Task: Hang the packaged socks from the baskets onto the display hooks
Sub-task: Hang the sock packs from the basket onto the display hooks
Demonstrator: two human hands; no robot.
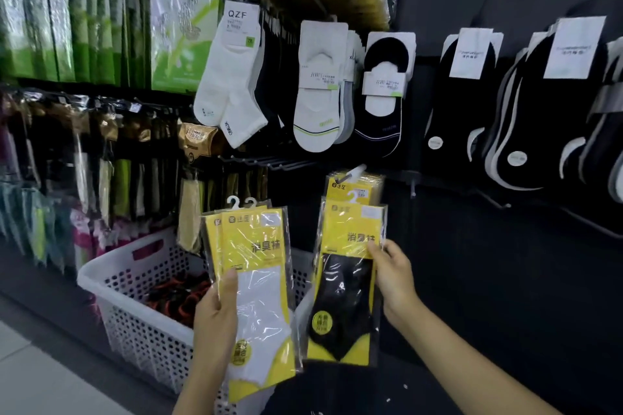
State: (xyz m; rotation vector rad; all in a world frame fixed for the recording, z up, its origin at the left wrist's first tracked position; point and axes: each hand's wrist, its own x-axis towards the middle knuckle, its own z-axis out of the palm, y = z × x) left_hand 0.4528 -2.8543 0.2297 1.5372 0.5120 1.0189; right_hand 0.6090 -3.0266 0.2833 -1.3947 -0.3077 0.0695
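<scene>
My left hand grips a small stack of yellow packs of white socks, upright, their white hangers on top. My right hand pinches the right edge of a yellow pack of black socks. That pack's top lies over other yellow packs hanging on a display hook just above. Whether its hanger is on the hook I cannot tell. A white perforated basket stands low at the left, with dark and red packs inside.
Bare metal hooks jut out left of the yellow packs. Above hang white ankle socks, white no-show socks and black no-show socks. More black socks fill the right wall. Green boxes and packaged goods crowd the left shelves.
</scene>
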